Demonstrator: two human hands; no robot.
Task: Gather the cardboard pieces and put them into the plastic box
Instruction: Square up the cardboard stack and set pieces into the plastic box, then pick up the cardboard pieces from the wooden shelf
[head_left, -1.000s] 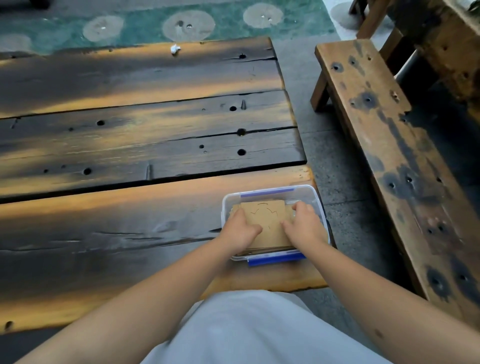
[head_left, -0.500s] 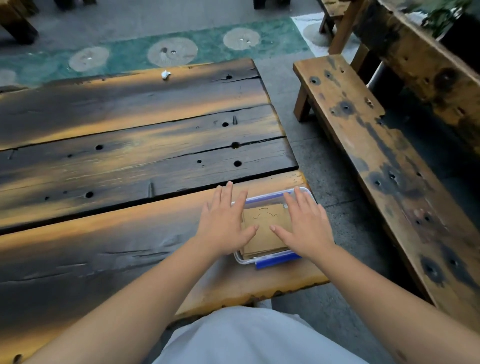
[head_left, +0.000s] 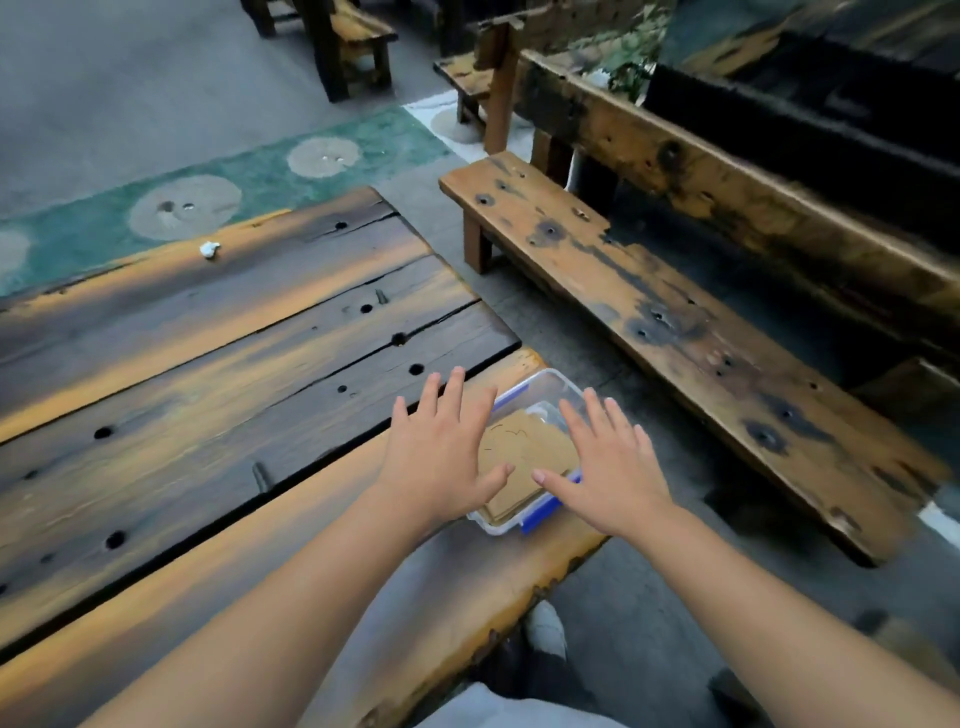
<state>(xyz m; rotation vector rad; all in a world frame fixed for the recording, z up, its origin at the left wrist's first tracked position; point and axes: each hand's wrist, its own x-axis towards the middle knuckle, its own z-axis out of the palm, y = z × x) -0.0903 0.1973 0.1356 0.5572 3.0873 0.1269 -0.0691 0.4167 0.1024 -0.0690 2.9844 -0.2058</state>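
Note:
A clear plastic box (head_left: 545, 387) with blue clips sits at the near right corner of the wooden table (head_left: 208, 395). A stack of brown cardboard pieces (head_left: 524, 457) lies flat inside it. My left hand (head_left: 441, 452) is spread flat with fingers apart over the box's left side and the table. My right hand (head_left: 608, 462) is spread the same way over the box's right side. Neither hand holds anything. Whether the palms touch the box I cannot tell.
A small white scrap (head_left: 209, 249) lies near the table's far edge. A long wooden bench (head_left: 675, 338) runs along the right, with a concrete gap between it and the table. More benches stand farther back. The box is close to the table's right edge.
Both hands have gone from curled over the cardboard in the box to flat and spread, sliding outward to the box's sides. The camera has tilted up and to the right.

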